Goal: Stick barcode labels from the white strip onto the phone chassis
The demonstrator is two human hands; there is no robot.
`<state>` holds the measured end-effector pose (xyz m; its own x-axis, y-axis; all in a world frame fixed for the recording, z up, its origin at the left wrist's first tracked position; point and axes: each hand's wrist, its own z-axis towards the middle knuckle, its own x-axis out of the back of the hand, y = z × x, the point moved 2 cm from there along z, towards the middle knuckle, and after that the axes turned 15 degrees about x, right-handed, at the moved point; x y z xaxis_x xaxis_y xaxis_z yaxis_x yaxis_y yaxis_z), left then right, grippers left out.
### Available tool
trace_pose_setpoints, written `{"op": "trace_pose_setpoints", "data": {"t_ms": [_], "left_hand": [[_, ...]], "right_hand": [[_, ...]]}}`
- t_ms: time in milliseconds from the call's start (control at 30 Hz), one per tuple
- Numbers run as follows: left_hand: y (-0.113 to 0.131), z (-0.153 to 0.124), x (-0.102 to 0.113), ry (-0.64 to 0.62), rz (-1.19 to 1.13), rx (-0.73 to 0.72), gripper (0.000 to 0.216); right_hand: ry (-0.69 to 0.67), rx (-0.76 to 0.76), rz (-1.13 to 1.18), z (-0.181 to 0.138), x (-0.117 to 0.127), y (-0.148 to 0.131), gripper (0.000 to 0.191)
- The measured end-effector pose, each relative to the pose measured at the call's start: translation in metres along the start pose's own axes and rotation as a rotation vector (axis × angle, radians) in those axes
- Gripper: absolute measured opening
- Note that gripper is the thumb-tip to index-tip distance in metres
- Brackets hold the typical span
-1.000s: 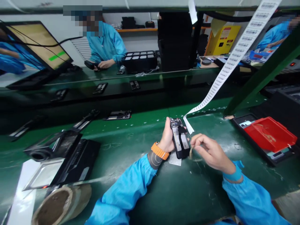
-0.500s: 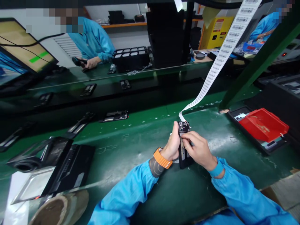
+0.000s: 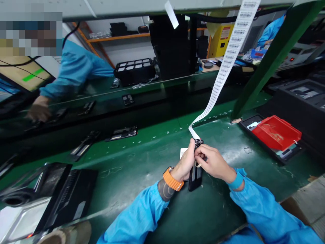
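Observation:
An opened smartphone point(image 3: 195, 181), with its circuit board exposed at the top end, is held tilted above the bench. My left hand point(image 3: 186, 161) grips it along its left side, thumb lying near the board. Over the phone's middle, my right hand point(image 3: 212, 161) is closed in a pinch. A pale yellowish strip point(image 3: 198, 165) curls out below those fingertips; its far end is hidden. Behind the phone's top end hangs a long ribbon of barcode labels point(image 3: 223, 73). A white paper piece point(image 3: 183, 153) shows beside my left hand.
A red bin point(image 3: 276, 133) holding tan bands sits on a black tray point(image 3: 284, 158) at right. Several opened phones point(image 3: 123, 133) lie along the bench's far side. A black device point(image 3: 68, 196) and a tape roll point(image 3: 73, 234) are at left. A co-worker's hand point(image 3: 40, 109) reaches among phones opposite.
My right fingers have shifted slightly, and the pale strip now shows below them. The co-worker opposite has leaned left and stretched an arm down to the phones. The camera view has shifted.

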<state>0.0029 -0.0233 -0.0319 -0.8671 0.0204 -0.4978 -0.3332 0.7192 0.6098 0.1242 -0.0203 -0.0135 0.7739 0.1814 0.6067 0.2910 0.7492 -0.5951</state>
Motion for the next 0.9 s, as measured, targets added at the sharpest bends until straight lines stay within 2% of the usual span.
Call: {"op": "trace_pose_setpoints", "data": {"t_ms": [67,167,267,333,467,500,600,667,733,833,900], "left_hand": [[-0.001,0.001,-0.002,0.027,0.006,-0.002,0.066],[0.000,0.005,-0.005,-0.010,-0.072,0.037,0.067],[0.013,0.008,-0.002,-0.045,-0.164,0.057,0.074],[0.034,0.009,0.007,-0.066,-0.185,0.011,0.077],[0.099,0.025,0.035,-0.162,-0.086,-0.180,0.079],[0.113,0.033,0.040,-0.205,-0.014,-0.168,0.082],[0.140,0.065,0.048,-0.377,0.138,-0.063,0.091],[0.144,0.088,0.045,-0.474,0.182,0.031,0.092],[0.140,0.107,0.040,-0.533,0.217,0.134,0.088],[0.128,0.121,0.032,-0.588,0.216,0.199,0.079],[0.119,0.119,0.027,-0.641,0.191,0.205,0.081]], "right_hand": [[-0.029,0.041,-0.074,0.001,-0.003,0.000,0.014],[-0.093,0.102,-0.147,0.001,-0.006,-0.005,0.014],[-0.119,0.122,-0.075,-0.003,0.016,-0.011,0.016],[0.006,0.056,-0.064,-0.014,0.057,-0.003,0.016],[0.534,-0.218,-0.429,-0.064,0.174,0.053,0.014],[0.586,-0.249,-0.507,-0.078,0.198,0.070,0.017],[0.460,-0.386,-0.671,-0.115,0.241,0.120,0.031],[0.372,-0.433,-0.768,-0.129,0.252,0.139,0.035],[0.347,-0.466,-0.855,-0.135,0.259,0.142,0.029],[0.468,-0.502,-0.943,-0.127,0.260,0.122,0.017],[0.603,-0.489,-0.936,-0.108,0.243,0.100,0.020]]}}
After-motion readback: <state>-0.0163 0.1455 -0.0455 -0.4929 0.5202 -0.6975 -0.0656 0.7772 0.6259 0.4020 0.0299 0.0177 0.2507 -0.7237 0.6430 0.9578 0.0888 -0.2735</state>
